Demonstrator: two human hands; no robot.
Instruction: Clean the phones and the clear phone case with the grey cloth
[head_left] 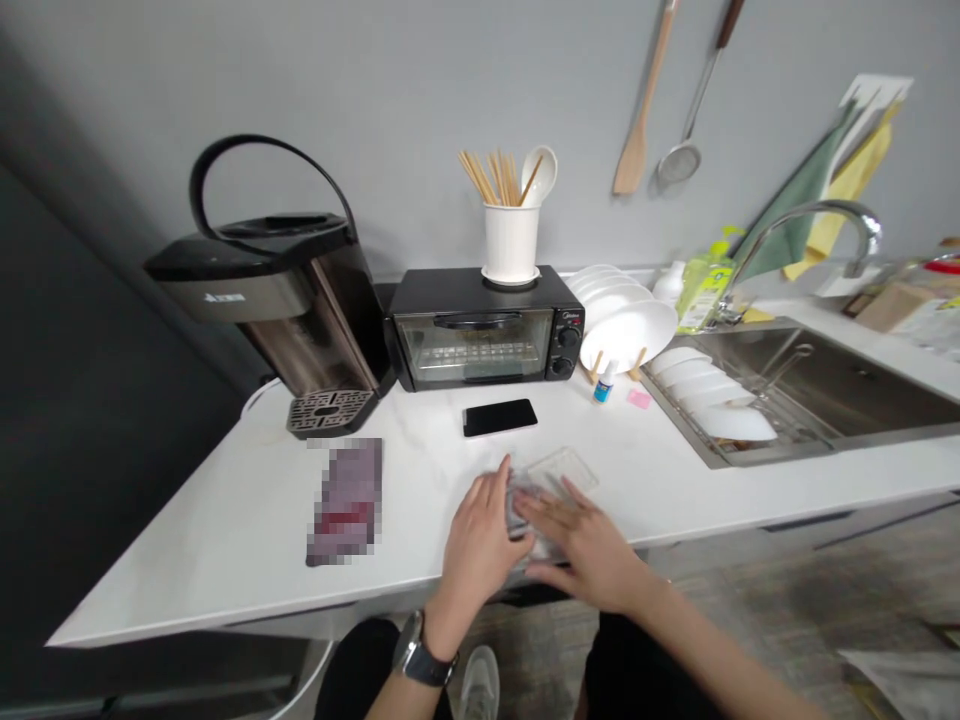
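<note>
Both my hands rest on a clear plastic case (559, 475) lying on the white counter (225, 520) near its front edge. My left hand (480, 535), with a watch on the wrist, curls its fingers round the case's left side. My right hand (589, 545) lies over the case's near part with fingers stretched forward and pressing on it. What is inside the case is hidden by my fingers. A black phone (499, 417) lies flat just beyond the case.
A blurred-out flat item (346, 500) lies left of my hands. Behind stand a black water boiler (277, 300), a small toaster oven (484, 328) with a utensil cup (511, 240) on top, stacked white plates (626, 325), and a sink (817, 385) with a tap at the right.
</note>
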